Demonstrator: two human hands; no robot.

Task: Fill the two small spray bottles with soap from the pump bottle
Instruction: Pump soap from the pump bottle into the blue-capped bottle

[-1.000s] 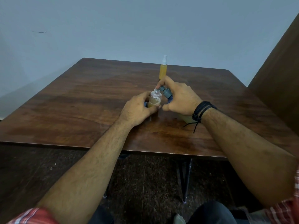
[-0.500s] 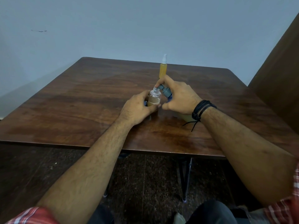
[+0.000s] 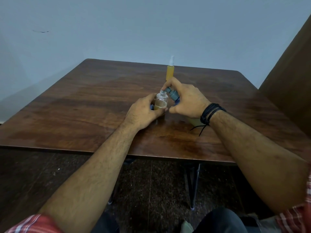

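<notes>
A small clear spray bottle (image 3: 161, 100) with its neck uncapped stands on the table, partly filled with amber soap; my left hand (image 3: 143, 113) is wrapped around its lower half. My right hand (image 3: 186, 101) grips the pump bottle, tilted, with its blue-grey pump head (image 3: 172, 93) and spout right at the small bottle's mouth. Most of the pump bottle's body is hidden under my right hand and wrist. A second small spray bottle (image 3: 170, 71), full of yellow soap and fitted with a white sprayer top, stands upright behind my hands.
The dark wooden table (image 3: 84, 106) reaches to a pale blue wall at the back. A brown wooden panel (image 3: 292, 78) rises at the right. A small blue thing (image 3: 152, 107) peeks from behind my left hand. Table legs and dark floor show below the front edge.
The pump spout has shifted slightly closer over the open bottle's mouth. Both hands otherwise stay in place.
</notes>
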